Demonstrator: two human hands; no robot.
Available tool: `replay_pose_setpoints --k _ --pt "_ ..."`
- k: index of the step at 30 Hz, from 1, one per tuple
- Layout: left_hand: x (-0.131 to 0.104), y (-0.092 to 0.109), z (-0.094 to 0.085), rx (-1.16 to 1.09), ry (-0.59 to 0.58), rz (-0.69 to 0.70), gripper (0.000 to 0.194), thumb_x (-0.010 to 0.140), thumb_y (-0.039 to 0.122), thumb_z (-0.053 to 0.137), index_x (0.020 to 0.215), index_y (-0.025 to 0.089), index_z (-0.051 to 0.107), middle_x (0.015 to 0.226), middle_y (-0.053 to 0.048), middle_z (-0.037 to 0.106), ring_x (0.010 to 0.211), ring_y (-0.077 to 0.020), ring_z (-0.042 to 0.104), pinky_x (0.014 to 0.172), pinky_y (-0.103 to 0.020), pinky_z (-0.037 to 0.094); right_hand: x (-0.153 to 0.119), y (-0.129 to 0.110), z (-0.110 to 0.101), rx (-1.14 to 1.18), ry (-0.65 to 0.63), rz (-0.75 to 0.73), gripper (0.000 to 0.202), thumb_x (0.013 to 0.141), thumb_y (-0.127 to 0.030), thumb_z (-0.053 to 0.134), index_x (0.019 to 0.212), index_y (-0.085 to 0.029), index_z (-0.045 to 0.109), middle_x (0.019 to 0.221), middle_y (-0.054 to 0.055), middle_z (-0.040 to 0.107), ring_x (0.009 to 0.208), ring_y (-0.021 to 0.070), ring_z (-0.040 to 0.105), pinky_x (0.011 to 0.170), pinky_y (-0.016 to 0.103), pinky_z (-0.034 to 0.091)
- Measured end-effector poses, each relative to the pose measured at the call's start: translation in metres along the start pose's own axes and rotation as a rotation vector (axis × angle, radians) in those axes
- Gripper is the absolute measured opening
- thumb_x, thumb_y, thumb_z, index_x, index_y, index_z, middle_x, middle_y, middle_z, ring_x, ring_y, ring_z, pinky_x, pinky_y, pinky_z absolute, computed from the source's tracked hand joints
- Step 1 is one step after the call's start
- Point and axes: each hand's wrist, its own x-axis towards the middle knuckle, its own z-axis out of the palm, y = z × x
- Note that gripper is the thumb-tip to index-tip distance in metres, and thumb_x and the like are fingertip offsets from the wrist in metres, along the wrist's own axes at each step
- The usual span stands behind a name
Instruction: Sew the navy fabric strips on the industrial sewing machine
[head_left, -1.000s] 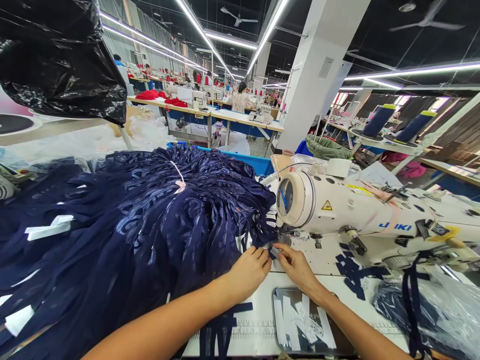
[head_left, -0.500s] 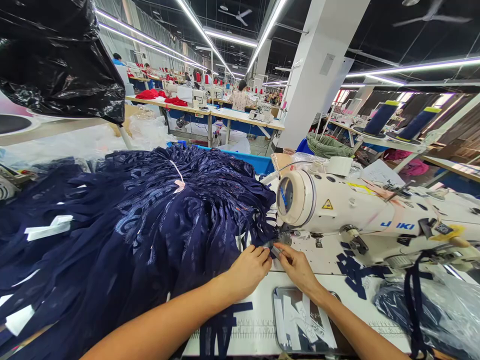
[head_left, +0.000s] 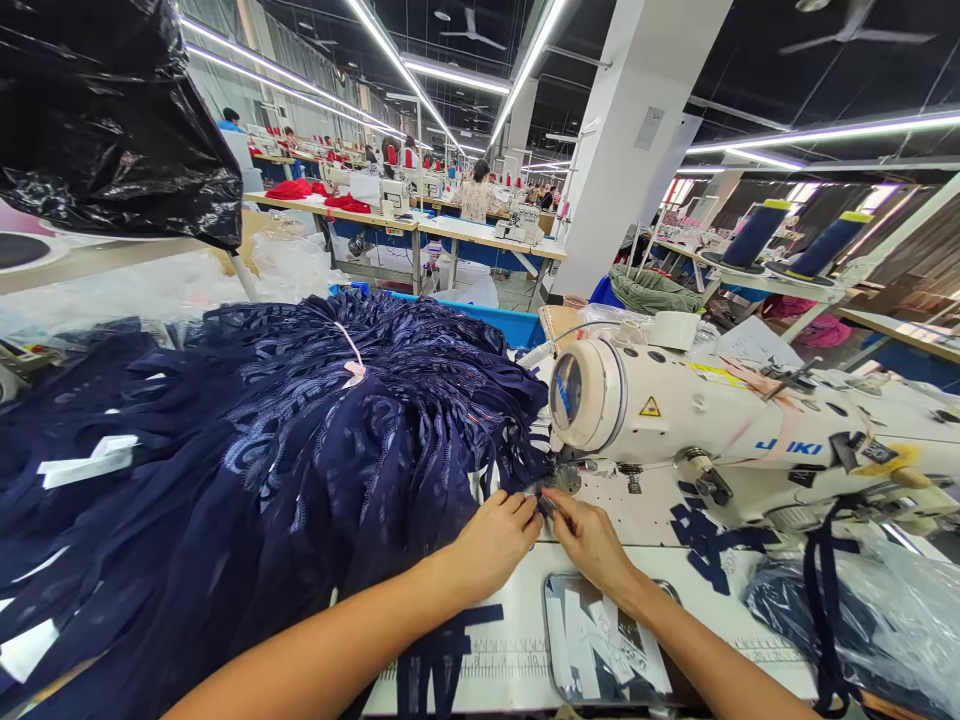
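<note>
My left hand (head_left: 499, 540) is closed in a pinch on the edge of navy fabric (head_left: 534, 465) beside the sewing head. My right hand (head_left: 592, 540) pinches a small greyish strip (head_left: 548, 505) close to my left fingertips; its far end is hidden. Both hands rest low in front of the white sewing machine (head_left: 675, 400), just short of its needle area. The navy fabric belongs to a big heap of navy garments (head_left: 360, 450), tied in the middle with a pale strip (head_left: 352, 374).
Beneath my right forearm lies a metal tray (head_left: 555, 640) of white labels. Navy strips (head_left: 701, 545) lie beside the machine, a plastic-wrapped bundle (head_left: 825, 620) at the right. Two navy thread cones (head_left: 757, 235) stand behind. A black plastic bag (head_left: 120, 130) hangs upper left.
My right fingertips have moved slightly left, closer to my left hand, and cover more of the greyish strip. My left hand stays nearly still. The view has shifted slightly.
</note>
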Motion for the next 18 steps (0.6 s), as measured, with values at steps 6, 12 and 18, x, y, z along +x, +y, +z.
replay_pose_setpoints --k 6,12,18 --pt "-0.0004 -0.0002 0.0024 -0.016 -0.008 -0.004 0.022 0.083 0.012 0.043 0.103 0.008 0.052 0.103 -0.013 0.058 0.097 -0.0235 0.052 0.074 -0.034 0.038 -0.0008 -0.0018 -0.0002 -0.022 0.001 -0.033 0.040 0.074 -0.020 0.037 0.105 -0.017 0.062 0.084 0.010 0.069 0.062 0.0207 0.060 0.062 0.035 0.048" --pt "0.0015 -0.0002 -0.0011 0.007 -0.023 -0.007 0.023 0.084 0.012 0.041 0.103 0.008 0.052 0.106 -0.014 0.058 0.096 -0.0231 0.052 0.074 -0.034 0.039 0.0008 -0.0054 -0.0048 0.050 -0.037 0.012 0.042 0.073 -0.021 0.037 0.104 -0.015 0.064 0.059 0.003 0.064 0.046 0.0152 0.052 0.052 0.028 0.044" --pt "0.0013 -0.0006 -0.0028 0.010 -0.023 0.000 0.023 0.084 0.012 0.040 0.102 0.006 0.053 0.107 -0.014 0.058 0.095 -0.0234 0.053 0.072 -0.034 0.040 -0.0006 -0.0024 -0.0071 0.224 -0.048 0.096 0.039 0.068 -0.024 0.041 0.097 -0.018 0.067 0.044 -0.004 0.047 0.041 0.0134 0.043 0.050 0.027 0.040"
